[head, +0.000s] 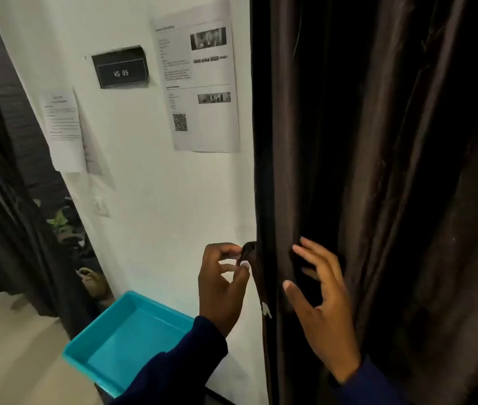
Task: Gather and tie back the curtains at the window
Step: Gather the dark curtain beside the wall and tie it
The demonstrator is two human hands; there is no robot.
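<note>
Head view: landmark is the dark curtain (378, 171), hanging in long vertical folds that fill the right half of the frame.
Wall: white wall (159, 200) just left of the curtain's edge, carrying a printed sheet (200, 80) and a black sign (121, 68) further left.
Tray: teal tray (126, 331) low and left of the curtain, well apart from it.
Right hand: the right hand (322, 305) lies open on the curtain's front folds, fingers spread, gripping nothing.
Left hand: the left hand (223, 282), just left of the curtain's edge, pinches a dark loop, likely the tie-back (248, 252).
Key relation: the tie-back sits at the curtain's left edge, nearest the left hand; the curtain's long axis runs vertically, so the band probably must pass crosswise around it.
</note>
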